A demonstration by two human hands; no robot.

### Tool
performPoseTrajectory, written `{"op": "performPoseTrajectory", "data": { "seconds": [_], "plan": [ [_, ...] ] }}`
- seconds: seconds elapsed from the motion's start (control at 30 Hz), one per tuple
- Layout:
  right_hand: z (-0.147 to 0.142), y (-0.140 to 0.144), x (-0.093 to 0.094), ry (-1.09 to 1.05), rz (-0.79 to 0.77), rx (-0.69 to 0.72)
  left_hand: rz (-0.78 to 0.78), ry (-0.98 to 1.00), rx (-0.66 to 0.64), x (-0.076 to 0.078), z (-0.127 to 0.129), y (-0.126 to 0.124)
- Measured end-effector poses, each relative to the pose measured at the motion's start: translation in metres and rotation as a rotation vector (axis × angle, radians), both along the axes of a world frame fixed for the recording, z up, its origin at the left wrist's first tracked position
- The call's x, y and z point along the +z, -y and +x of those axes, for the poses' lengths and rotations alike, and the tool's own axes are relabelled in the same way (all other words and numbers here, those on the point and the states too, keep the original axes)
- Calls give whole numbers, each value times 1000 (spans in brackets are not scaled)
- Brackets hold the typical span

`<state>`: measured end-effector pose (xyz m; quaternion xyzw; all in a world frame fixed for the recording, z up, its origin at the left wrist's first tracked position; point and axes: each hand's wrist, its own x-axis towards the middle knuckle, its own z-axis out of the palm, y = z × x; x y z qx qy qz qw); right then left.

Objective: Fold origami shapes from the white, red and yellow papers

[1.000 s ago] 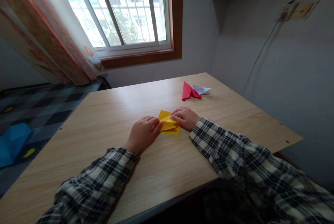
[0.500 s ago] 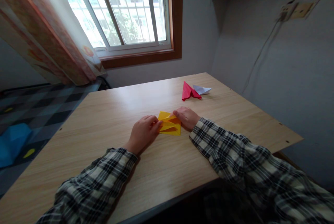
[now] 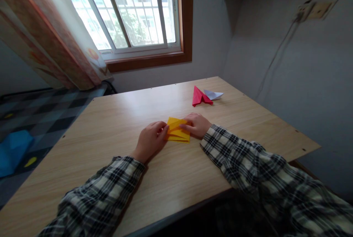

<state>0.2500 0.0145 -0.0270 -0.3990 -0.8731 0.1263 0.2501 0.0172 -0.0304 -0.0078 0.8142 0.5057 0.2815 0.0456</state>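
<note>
A folded yellow paper [image 3: 178,132] lies near the middle of the wooden table [image 3: 116,119]. My left hand [image 3: 151,140] pinches its left edge with the fingertips. On the other side, my right hand [image 3: 196,125] holds the paper's right edge, fingers curled over it. Both arms wear checked sleeves. Further back on the table rest a folded red paper [image 3: 200,96] and, just right of it, a folded white paper [image 3: 213,94].
A window [image 3: 124,10] with bars and a curtain [image 3: 46,34] stand behind the table. The wall [image 3: 289,82] runs close along the table's right side, with a socket [image 3: 317,10] and cable. A blue object [image 3: 12,150] lies on the chequered floor at left.
The yellow paper's flap was opened up half a second ago and is now pressed flatter; my right fingers slid down along its right edge. Left hand barely moved.
</note>
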Motion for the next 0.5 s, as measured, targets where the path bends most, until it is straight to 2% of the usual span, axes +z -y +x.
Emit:
{"op": "performPoseTrajectory", "data": {
  "seconds": [0.23, 0.5],
  "plan": [
    [1, -3, -5, 27, 4, -8, 20, -2, 9, -2, 1, 1],
    [2, -7, -7, 6, 7, 12, 44, -22, -102, -4, 0, -2]
  ]
}}
